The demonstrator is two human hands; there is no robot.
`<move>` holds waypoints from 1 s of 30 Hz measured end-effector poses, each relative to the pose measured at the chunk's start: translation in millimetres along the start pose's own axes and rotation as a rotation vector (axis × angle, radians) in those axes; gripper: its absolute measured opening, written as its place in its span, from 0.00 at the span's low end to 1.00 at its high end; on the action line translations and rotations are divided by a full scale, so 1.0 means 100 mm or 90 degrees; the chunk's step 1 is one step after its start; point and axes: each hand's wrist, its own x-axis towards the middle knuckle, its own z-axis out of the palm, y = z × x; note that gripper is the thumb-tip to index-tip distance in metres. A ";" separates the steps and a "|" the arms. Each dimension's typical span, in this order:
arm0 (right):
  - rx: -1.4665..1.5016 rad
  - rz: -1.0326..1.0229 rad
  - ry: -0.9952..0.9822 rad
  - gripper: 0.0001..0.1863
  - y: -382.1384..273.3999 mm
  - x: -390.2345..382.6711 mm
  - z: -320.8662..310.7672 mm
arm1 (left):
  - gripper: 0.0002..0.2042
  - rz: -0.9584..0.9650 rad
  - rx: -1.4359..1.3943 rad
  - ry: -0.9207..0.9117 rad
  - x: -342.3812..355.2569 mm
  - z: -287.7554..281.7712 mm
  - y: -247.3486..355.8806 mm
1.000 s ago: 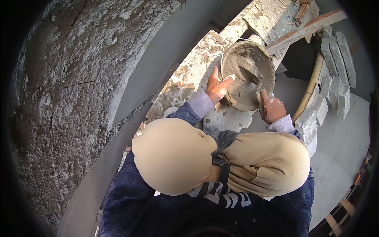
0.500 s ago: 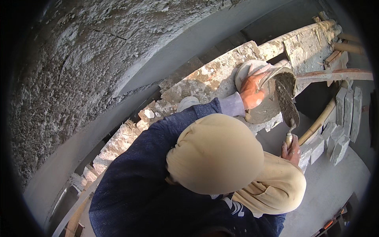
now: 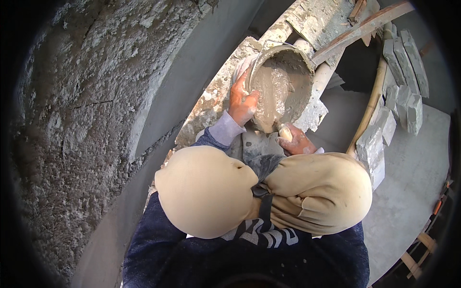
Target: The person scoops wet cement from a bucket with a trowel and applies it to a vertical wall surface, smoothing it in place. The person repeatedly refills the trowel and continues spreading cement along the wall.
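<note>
Through the remote view I see two tan knees [image 3: 206,192] crowding the near side of the grip. Just beyond it tilts one bucket [image 3: 303,85] of wet mortar [image 3: 271,91]; rightward, one bamboo pole [image 3: 375,96], then three grey slabs [image 3: 406,60] farther out. My left hand [image 3: 241,103] clasps the bucket's rim; my right hand [image 3: 298,141] wraps one pale handle [image 3: 285,133].
</note>
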 end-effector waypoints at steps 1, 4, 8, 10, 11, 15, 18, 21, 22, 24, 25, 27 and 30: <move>0.034 0.014 -0.012 0.25 -0.04 0.01 0.01 | 0.35 -0.004 0.016 0.007 -0.02 -0.05 -0.06; 0.135 0.010 -0.008 0.23 0.01 -0.03 0.04 | 0.35 0.021 0.089 0.001 -0.01 -0.16 -0.14; 0.153 -0.045 0.053 0.25 0.41 -0.01 0.04 | 0.34 0.003 0.027 -0.002 -0.05 -0.19 -0.06; 0.148 0.020 0.016 0.25 0.35 0.08 -0.04 | 0.32 -0.025 -0.036 0.032 -0.01 -0.26 -0.03; 0.208 -0.014 0.023 0.25 0.33 0.07 -0.01 | 0.31 -0.050 -0.073 0.053 -0.01 -0.27 -0.01; 0.311 -0.066 0.035 0.26 0.09 0.03 0.07 | 0.28 -0.047 -0.189 0.100 0.05 -0.33 0.05; 0.339 -0.079 -0.013 0.27 0.03 0.03 0.10 | 0.27 -0.054 -0.265 0.162 0.00 -0.34 0.10; 0.359 -0.105 -0.028 0.27 -0.07 0.04 0.05 | 0.27 0.083 -0.223 0.139 0.01 -0.39 0.21; 0.366 -0.107 -0.020 0.27 -0.10 0.00 0.06 | 0.27 0.124 -0.196 0.108 -0.04 -0.41 0.28; 0.396 -0.104 -0.035 0.26 -0.16 0.05 0.01 | 0.28 0.031 -0.197 0.168 -0.11 -0.44 0.46; 0.448 -0.098 -0.043 0.26 -0.26 0.04 -0.01 | 0.28 -0.014 -0.195 0.197 -0.13 -0.45 0.58; 0.514 -0.098 -0.080 0.23 -0.41 0.16 0.02 | 0.28 -0.019 -0.197 0.237 -0.28 -0.61 0.73; 0.660 -0.136 -0.134 0.20 -0.66 0.27 0.02 | 0.30 0.107 0.005 0.252 -0.58 -1.01 0.84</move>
